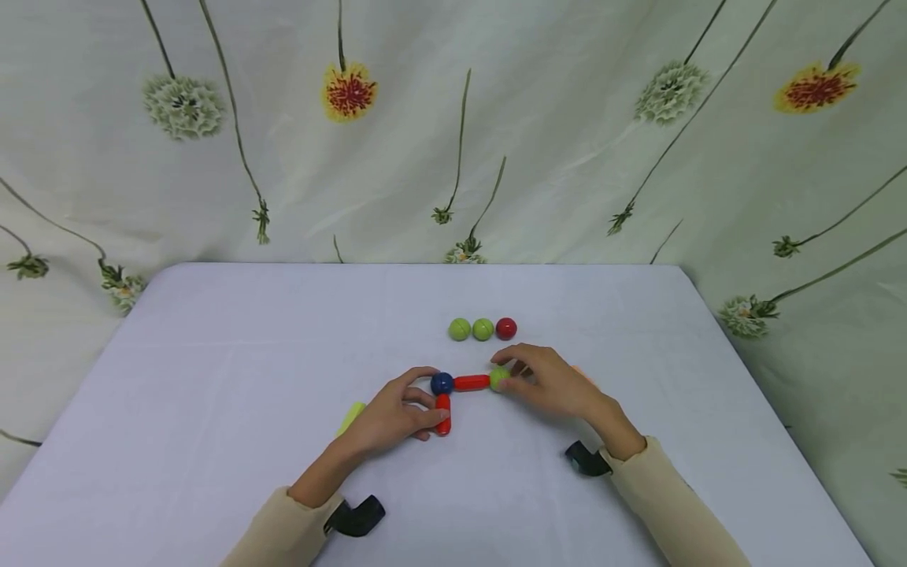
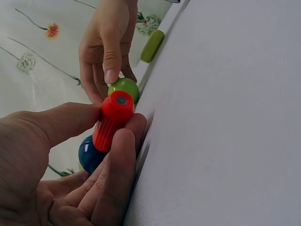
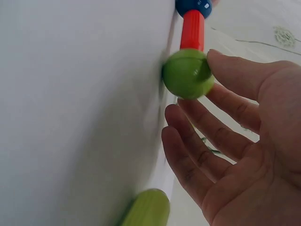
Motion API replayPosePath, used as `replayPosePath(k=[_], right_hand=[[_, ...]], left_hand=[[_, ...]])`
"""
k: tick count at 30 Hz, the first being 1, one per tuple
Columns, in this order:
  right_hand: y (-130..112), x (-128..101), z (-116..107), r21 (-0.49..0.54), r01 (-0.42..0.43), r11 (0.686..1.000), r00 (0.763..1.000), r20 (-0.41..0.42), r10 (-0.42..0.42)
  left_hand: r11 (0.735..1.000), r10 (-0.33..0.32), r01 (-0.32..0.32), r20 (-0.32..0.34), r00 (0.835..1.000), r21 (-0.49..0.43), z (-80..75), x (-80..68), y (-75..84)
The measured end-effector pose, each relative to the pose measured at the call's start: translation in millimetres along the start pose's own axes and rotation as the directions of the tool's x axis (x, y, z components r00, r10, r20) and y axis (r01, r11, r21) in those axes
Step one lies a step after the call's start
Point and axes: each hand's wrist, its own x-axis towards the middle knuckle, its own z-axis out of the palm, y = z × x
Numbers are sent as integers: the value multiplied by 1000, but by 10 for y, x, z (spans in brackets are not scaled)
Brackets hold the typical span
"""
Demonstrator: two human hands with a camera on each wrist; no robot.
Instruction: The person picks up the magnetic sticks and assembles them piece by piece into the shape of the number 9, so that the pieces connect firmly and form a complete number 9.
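Observation:
A small build lies on the white table (image 1: pixel 212 354): a blue ball (image 1: pixel 442 383), a red rod (image 1: pixel 471 383) running right to a green ball (image 1: pixel 499 379), and a second red rod (image 1: pixel 442 413) pointing toward me. My left hand (image 1: pixel 397 413) pinches this near red rod (image 2: pixel 113 120) between thumb and fingers, with the blue ball (image 2: pixel 89 153) behind it. My right hand (image 1: pixel 546 382) holds the green ball (image 3: pixel 188 73) lightly with its fingertips; the other fingers (image 3: pixel 188 141) hang relaxed. The first red rod (image 3: pixel 194 30) joins the green ball.
Two green balls (image 1: pixel 471 329) and a red ball (image 1: pixel 506 328) sit in a row just beyond the hands. A yellow-green rod (image 1: pixel 350 417) lies left of my left hand. A second green rod (image 3: pixel 148 209) lies by my right hand. A flowered curtain (image 1: pixel 453 118) hangs behind.

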Motion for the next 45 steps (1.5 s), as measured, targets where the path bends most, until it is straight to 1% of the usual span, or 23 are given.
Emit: replayPosePath(k=[3, 10, 13, 19, 24, 28, 35, 40, 45], right_hand=[[23, 20, -66, 0, -20, 1000, 999, -32, 20], [110, 105, -201, 11, 15, 1000, 993, -118, -14], [137, 155, -247, 8, 14, 1000, 991, -134, -13], [165, 267, -330, 1, -21, 1000, 988, -156, 21], [210, 382, -351, -10, -62, 998, 987, -150, 60], [245, 461, -347, -12, -73, 997, 988, -134, 71], [288, 519, -311, 3, -116, 993, 988, -97, 116], [293, 519, -278, 2, -125, 992, 988, -93, 125], [302, 542, -252, -13, -109, 994, 991, -81, 108]], left_hand=[[1000, 5, -5, 4, 1000, -4, 1, 5, -6], [1000, 8, -8, 4, 1000, -6, 8, -12, 23], [1000, 7, -7, 1, 1000, -7, 12, -10, 26], [1000, 17, -17, 2, 1000, -5, 11, 3, -5], [1000, 16, -16, -2, 1000, -2, 1, 10, -28], [1000, 10, -10, -9, 1000, -5, -1, 4, -30], [1000, 19, -19, -7, 1000, -4, 7, -3, -27], [1000, 17, -17, -3, 1000, -9, 5, -4, -29], [1000, 5, -5, -8, 1000, -10, 5, -19, -29]])
